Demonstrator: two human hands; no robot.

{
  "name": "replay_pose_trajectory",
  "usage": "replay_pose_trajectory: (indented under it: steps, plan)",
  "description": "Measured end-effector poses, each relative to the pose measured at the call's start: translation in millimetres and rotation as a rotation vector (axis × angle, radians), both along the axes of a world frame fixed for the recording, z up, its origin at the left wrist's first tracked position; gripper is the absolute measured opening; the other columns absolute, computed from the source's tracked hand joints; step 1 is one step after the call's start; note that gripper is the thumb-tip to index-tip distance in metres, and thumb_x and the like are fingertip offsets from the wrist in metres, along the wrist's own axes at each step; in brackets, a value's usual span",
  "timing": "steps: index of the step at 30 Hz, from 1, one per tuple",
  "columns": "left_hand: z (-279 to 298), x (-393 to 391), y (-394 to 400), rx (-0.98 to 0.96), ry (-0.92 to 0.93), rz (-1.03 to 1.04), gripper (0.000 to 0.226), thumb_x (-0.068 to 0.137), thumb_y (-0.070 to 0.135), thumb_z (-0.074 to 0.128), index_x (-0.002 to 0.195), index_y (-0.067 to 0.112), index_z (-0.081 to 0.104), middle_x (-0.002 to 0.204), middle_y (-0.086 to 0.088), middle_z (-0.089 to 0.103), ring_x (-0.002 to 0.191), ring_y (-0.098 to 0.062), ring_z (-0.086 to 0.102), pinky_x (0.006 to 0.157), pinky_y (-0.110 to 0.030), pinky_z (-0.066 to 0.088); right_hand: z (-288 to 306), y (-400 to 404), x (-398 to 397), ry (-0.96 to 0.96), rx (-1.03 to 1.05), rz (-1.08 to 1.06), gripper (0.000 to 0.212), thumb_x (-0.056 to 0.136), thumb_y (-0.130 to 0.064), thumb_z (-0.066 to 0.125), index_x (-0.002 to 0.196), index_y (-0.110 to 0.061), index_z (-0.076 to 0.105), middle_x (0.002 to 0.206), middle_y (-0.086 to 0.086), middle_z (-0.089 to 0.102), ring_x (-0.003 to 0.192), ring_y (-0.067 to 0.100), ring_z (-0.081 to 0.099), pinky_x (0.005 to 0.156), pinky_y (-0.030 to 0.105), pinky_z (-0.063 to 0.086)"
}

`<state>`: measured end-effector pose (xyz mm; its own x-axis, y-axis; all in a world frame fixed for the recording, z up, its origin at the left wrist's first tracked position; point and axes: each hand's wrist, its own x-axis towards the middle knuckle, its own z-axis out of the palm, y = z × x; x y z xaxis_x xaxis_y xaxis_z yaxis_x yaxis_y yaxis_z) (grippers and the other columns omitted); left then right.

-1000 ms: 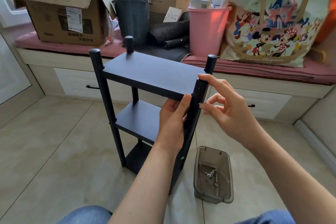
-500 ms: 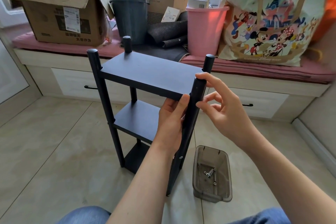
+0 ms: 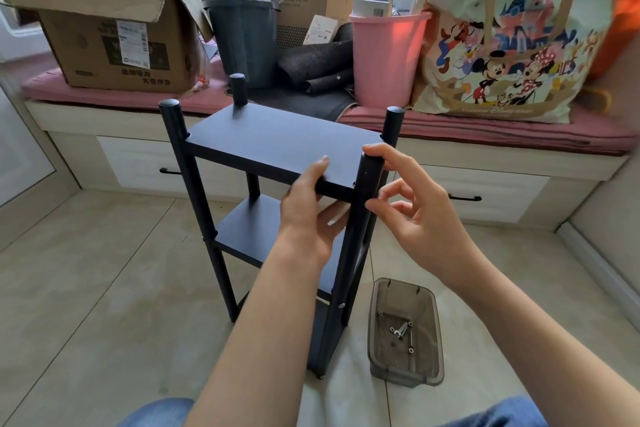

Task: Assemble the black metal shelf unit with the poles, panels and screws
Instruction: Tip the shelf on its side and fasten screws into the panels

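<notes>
The black shelf unit (image 3: 277, 149) stands upright on the tiled floor (image 3: 86, 288), in front of a window bench (image 3: 485, 163). Four poles carry three panels. The top panel (image 3: 273, 146) sits just below the pole tops.

The left hand (image 3: 304, 211) grips the front edge of the top panel: the thumb lies on the upper face and the fingers curl underneath. The right hand (image 3: 412, 215) is at the near right pole (image 3: 360, 218). Its index finger rests on the pole's top end and its thumb tip touches the pole's side lower down; the other fingers are loosely curled and hold nothing.

A smoky plastic tray (image 3: 405, 333) lies on the floor just right of the unit's base and contains several loose screws (image 3: 401, 329).

On the bench stand a cardboard box (image 3: 114, 38), a dark bin (image 3: 246, 42), a pink bin (image 3: 388, 59) and a cartoon-print bag (image 3: 512, 35).
</notes>
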<state>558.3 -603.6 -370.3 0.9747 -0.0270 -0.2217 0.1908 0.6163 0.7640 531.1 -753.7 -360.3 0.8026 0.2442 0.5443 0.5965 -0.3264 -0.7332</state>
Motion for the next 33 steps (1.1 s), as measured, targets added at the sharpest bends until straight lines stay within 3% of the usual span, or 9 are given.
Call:
replay_pose_trajectory:
  steps: [5, 8, 12, 17, 28, 33]
  plan:
    - [20.0, 26.7, 28.3, -0.279, 0.031, 0.158, 0.020, 0.096, 0.024, 0.061, 0.111, 0.011, 0.062, 0.113, -0.014, 0.069, 0.101, -0.031, 0.068, 0.086, -0.045, 0.058, -1.6, 0.1, 1.1, 0.024, 0.014, 0.012, 0.069, 0.089, 0.008, 0.062, 0.133, -0.044, 0.047, 0.123, -0.005, 0.053, 0.078, 0.019, 0.058, 0.073, 0.024, 0.053]
    - [18.0, 34.7, 29.3, -0.303, 0.005, 0.099, 0.014, 0.099, 0.008, 0.051, 0.106, 0.004, 0.063, 0.109, -0.016, 0.070, 0.095, -0.030, 0.069, 0.089, -0.043, 0.057, -2.3, 0.2, 1.7, 0.033, 0.014, 0.020, 0.070, 0.090, 0.008, 0.060, 0.133, -0.044, 0.046, 0.122, -0.009, 0.053, 0.079, 0.022, 0.057, 0.073, 0.026, 0.053]
    - [13.3, 33.2, 27.2, -0.363, -0.054, 0.098, 0.015, 0.100, 0.003, 0.049, 0.097, 0.001, 0.063, 0.095, -0.015, 0.072, 0.090, -0.028, 0.071, 0.092, -0.042, 0.055, -1.8, 1.0, 1.7, 0.048, 0.029, 0.042, 0.070, 0.091, 0.012, 0.057, 0.133, -0.043, 0.046, 0.125, -0.014, 0.050, 0.077, 0.023, 0.058, 0.073, 0.035, 0.059]
    - [7.9, 30.5, 30.1, -0.347, -0.110, 0.096, 0.013, 0.100, 0.006, 0.051, 0.101, 0.002, 0.063, 0.093, -0.013, 0.075, 0.084, -0.025, 0.076, 0.085, -0.038, 0.060, -0.2, 1.2, 0.3, 0.053, 0.039, 0.058, 0.067, 0.091, 0.014, 0.056, 0.134, -0.036, 0.046, 0.130, -0.004, 0.050, 0.077, 0.016, 0.061, 0.075, 0.023, 0.056]
    - [6.0, 26.6, 30.7, -0.309, -0.182, 0.101, 0.015, 0.100, 0.006, 0.049, 0.098, 0.005, 0.064, 0.091, -0.009, 0.075, 0.090, -0.023, 0.074, 0.093, -0.036, 0.057, -0.2, 2.9, -0.3, 0.058, 0.045, 0.029, 0.063, 0.091, 0.012, 0.057, 0.138, -0.028, 0.047, 0.131, -0.006, 0.050, 0.077, 0.013, 0.061, 0.077, 0.029, 0.060]
    - [5.2, 23.8, 31.2, -0.304, -0.202, 0.098, 0.018, 0.100, 0.004, 0.049, 0.092, 0.005, 0.065, 0.087, -0.008, 0.075, 0.086, -0.022, 0.075, 0.086, -0.032, 0.060, 0.7, 3.8, -1.4, 0.057, 0.043, 0.038, 0.062, 0.092, 0.012, 0.057, 0.138, -0.028, 0.048, 0.129, -0.004, 0.050, 0.077, 0.018, 0.060, 0.077, 0.031, 0.060]
